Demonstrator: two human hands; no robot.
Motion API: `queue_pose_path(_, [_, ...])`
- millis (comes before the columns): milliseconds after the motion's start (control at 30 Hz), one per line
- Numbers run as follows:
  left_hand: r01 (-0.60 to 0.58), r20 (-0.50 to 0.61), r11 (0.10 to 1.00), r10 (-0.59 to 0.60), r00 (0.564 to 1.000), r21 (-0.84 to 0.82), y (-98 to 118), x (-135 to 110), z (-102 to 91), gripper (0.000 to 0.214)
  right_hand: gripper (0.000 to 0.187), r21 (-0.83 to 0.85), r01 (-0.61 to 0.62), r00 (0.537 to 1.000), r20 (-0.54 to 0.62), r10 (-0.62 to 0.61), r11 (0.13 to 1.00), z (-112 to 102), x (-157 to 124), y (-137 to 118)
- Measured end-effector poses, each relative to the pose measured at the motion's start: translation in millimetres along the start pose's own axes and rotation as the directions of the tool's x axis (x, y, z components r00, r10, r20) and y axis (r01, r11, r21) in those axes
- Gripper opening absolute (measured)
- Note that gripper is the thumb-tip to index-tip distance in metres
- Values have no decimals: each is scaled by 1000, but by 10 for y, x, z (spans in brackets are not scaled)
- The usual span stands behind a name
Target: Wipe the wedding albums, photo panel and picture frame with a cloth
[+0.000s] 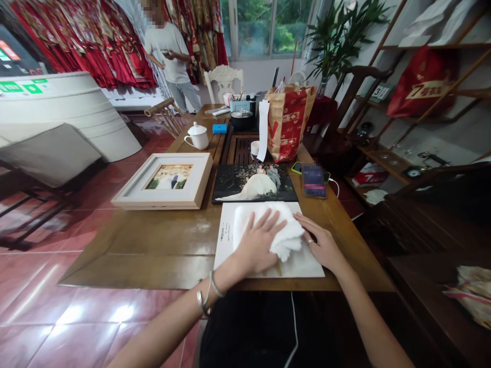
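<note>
My left hand lies with fingers spread on a folded white cloth, pressing it against a white panel. A barcode label shows at the panel's left side. At the panel's right edge rests my right hand, fingers stretched out, its fingertips at the cloth's edge. Just beyond the panel lies a dark photo print showing a figure in a white gown. To the left, a pale framed photo lies flat on the wooden table.
Farther back stand a lidded white mug, a blue box, a black bowl and a red-brown paper bag. A phone with a cable lies at the right edge. A person stands beyond the table.
</note>
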State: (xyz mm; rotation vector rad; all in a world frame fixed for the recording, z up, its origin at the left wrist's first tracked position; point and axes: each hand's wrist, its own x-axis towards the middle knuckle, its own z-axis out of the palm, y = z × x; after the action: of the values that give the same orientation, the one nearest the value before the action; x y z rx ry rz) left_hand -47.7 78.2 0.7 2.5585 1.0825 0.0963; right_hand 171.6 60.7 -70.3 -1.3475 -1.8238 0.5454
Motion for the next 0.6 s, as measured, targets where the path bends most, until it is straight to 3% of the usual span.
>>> queue_pose_path(100, [16, -25, 999, -16, 1000, 37, -214, 196, -77, 68, 37, -27, -9, 1000, 0, 9, 1000, 1, -4, 19])
queue_pose_path(200, [45, -38, 997, -43, 998, 70, -275, 189, -84, 67, 37, -30, -3, 1000, 12, 4, 1000, 1, -4, 27])
queue_pose_path(467, [-67, 83, 998, 68, 994, -9, 219, -542, 92, 91, 36, -24, 3, 1000, -2, -3, 1000, -1, -3, -8])
queue_pose_path(600, [-105, 103, 992, 111, 988, -64, 266, -701, 87, 93, 36, -41, 16, 1000, 10, -15, 999, -7, -10, -2])
